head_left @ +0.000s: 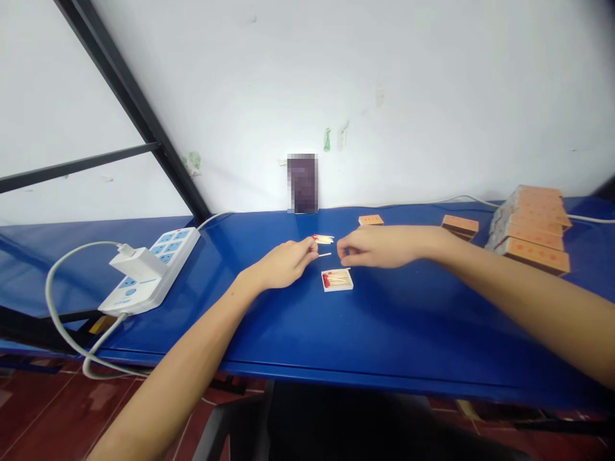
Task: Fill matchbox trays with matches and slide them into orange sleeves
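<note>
Near the table's middle, my left hand (pixel 288 264) is closed in a pinch on a match (pixel 325 255), whose pale stick points right. Just beyond its fingertips lies a small pile of red-headed matches (pixel 324 239). Facing it from the right, my right hand (pixel 368 246) has its fingers curled down above the table; what they hold, if anything, I cannot make out. Below and between both hands is a white matchbox tray (pixel 337 289), filled with matches, red heads to the left. A short pale stick end shows at its upper right, close under my right fingers.
A single orange matchbox (pixel 371 219) lies behind my right hand, with more matchboxes (pixel 460 225) farther right. Stacked matchboxes (pixel 533 230) stand at the right. A white power strip (pixel 161 282) with a plugged charger and looping cable occupies the left. A blurred dark rectangle (pixel 303 184) leans on the wall.
</note>
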`<state>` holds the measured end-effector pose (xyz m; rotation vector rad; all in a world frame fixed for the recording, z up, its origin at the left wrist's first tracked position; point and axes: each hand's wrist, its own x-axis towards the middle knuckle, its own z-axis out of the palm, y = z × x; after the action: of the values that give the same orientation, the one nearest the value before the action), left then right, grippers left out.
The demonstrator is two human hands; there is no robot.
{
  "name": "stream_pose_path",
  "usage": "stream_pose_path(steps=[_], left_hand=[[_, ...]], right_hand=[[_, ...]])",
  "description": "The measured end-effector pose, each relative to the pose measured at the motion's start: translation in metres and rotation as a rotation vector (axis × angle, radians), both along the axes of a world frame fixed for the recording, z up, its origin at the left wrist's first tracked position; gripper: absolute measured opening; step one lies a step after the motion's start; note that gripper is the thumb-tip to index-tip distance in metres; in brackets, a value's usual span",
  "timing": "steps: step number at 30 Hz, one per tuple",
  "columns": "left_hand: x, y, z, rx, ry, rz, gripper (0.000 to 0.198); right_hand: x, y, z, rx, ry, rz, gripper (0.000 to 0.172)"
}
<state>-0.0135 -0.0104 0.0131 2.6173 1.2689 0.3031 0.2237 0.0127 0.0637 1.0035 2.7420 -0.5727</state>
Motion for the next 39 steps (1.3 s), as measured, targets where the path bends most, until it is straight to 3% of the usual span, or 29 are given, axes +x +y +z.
stream_pose_path(steps=[5, 13, 18, 23, 31, 39], left_hand=[[0.010, -0.012, 0.009, -0.188, -0.119, -0.172, 0.023], [0.011, -0.009, 0.003, -0.019, -0.123, -0.073, 0.027], [0.009, -0.009, 0.004, -0.095, -0.073, -0.080, 0.034], [0.009, -0.008, 0.001, -0.141, -0.107, -0.145, 0.029], [0.011, -0.007, -0.002, -0.126, -0.125, -0.124, 0.015], [0.008, -0.003, -0.009, -0.306, -0.294, -0.127, 0.016]], right_hand=[[0.006, 0.004, 0.008, 0.047, -0.030, -0.007, 0.028], [-0.003, 0.000, -0.001, -0.076, -0.062, 0.041, 0.024], [-0.006, 0.002, -0.007, -0.171, -0.020, -0.009, 0.021], [-0.012, -0.001, -0.011, -0.219, 0.007, 0.001, 0.015], [-0.014, 0.002, -0.017, -0.310, 0.077, -0.039, 0.012], [-0.015, 0.007, -0.025, -0.353, 0.139, -0.076, 0.025]])
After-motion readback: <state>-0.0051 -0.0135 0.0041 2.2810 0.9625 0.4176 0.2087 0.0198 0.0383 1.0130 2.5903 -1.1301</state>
